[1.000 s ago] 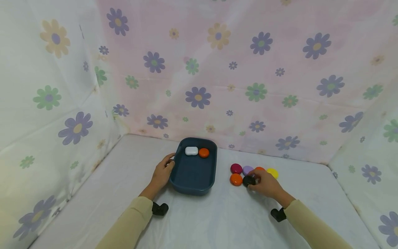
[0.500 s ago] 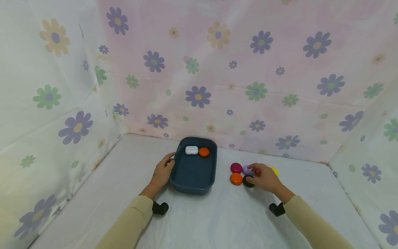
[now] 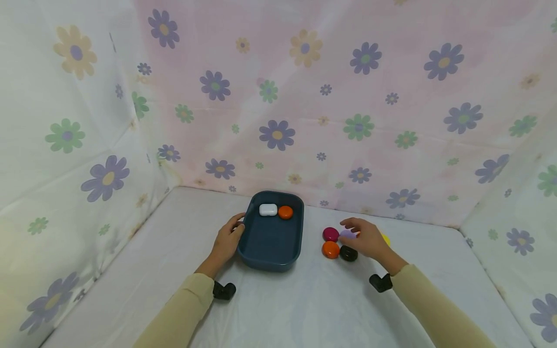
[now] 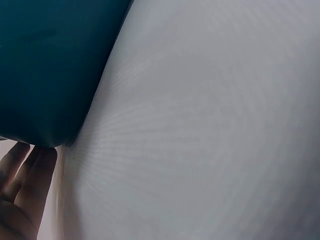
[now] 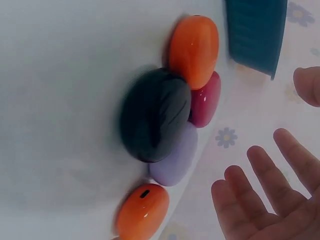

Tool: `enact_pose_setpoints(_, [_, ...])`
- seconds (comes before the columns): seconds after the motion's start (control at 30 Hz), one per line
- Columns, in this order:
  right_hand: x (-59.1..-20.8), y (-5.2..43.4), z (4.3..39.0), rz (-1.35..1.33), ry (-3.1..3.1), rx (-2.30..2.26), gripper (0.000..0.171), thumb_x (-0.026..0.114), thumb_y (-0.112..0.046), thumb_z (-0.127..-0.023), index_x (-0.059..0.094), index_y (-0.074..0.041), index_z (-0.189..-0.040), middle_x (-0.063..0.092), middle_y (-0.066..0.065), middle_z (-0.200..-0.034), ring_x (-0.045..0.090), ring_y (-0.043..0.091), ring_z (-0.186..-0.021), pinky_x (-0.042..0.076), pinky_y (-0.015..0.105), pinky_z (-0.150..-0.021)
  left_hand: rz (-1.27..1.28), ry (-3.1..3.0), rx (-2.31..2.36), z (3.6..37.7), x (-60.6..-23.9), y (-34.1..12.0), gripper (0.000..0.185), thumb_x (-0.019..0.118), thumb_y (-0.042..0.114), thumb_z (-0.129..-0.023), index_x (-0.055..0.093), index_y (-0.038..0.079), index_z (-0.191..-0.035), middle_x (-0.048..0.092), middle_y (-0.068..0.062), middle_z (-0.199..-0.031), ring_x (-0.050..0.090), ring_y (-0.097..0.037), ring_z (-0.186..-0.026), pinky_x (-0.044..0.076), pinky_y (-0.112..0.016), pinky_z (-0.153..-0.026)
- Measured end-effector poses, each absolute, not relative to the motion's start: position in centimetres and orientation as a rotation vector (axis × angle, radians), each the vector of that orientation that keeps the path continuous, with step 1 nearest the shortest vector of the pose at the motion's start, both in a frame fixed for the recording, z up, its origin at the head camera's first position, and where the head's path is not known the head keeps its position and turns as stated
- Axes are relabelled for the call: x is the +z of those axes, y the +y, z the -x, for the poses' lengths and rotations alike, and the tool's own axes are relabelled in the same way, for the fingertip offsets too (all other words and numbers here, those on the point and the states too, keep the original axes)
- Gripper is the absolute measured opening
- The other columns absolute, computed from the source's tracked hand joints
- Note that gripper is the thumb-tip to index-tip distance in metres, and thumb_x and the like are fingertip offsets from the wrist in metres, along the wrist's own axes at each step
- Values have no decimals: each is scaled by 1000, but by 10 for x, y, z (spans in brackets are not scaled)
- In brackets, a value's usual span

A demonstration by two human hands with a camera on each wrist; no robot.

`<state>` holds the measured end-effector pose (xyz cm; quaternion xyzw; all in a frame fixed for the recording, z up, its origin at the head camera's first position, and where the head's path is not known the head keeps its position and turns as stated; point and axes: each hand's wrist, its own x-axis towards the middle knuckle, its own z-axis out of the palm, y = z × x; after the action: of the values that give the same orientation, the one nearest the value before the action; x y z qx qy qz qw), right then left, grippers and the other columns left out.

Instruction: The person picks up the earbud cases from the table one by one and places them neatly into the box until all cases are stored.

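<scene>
My left hand [image 3: 227,240] rests at the left side of a dark blue tray [image 3: 270,263]. In the left wrist view its straight fingers [image 4: 37,187] touch the tray's outer wall. My right hand [image 3: 367,238], fingers spread and nothing in them, hovers over a cluster of glossy rounded pieces. Below it lie a black piece [image 3: 348,253], an orange piece [image 3: 330,250], a crimson piece [image 3: 330,234] and a lilac piece [image 3: 346,234], partly covered by the fingers. A yellow piece [image 3: 386,239] peeks out behind the hand. A second orange piece [image 5: 143,212] with a black slot shows in the right wrist view.
Inside the tray, near its far end, a white rounded case [image 3: 268,210] sits beside an orange piece [image 3: 285,212]. A white cloth [image 3: 304,309] covers the table, and flowered fabric [image 3: 322,121] hangs behind and at both sides.
My right hand has let go of the black piece and risen away from it, drifting over the lilac one. The black piece stays in the cluster. My left hand and the tray keep still.
</scene>
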<state>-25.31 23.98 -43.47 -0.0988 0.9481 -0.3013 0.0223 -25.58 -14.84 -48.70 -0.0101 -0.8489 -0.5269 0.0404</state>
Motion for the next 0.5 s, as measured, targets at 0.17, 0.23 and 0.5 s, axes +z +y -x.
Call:
enact_pose_setpoints(0.17, [-429,231,256,283,2914,-947,49,72,-30,-84,60,-10,-127,60,17,-126,55,36,-114,51,48,-89,20,-2604,-1605,256,-487,-149,41,42,27,-100,48,25,-141,62,-12,-124,59,-28,-105,43,-43,-90])
enact_pose_setpoints(0.23, [-426,228,258,280,2905,-957,48,72,-30,-84,60,-10,-126,60,17,-128,55,37,-115,51,48,-89,17,-2603,-1604,256,-487,-149,41,42,27,-100,48,25,-141,62,-12,-124,59,-28,-105,43,-43,-90])
enact_pose_setpoints(0.5, [-419,214,262,307,2903,-989,46,72,-27,-84,60,-11,-125,60,16,-127,56,38,-115,50,49,-92,20,-2589,-1613,256,-487,-148,41,43,26,-100,49,25,-141,62,-13,-123,59,-27,-103,43,-42,-89])
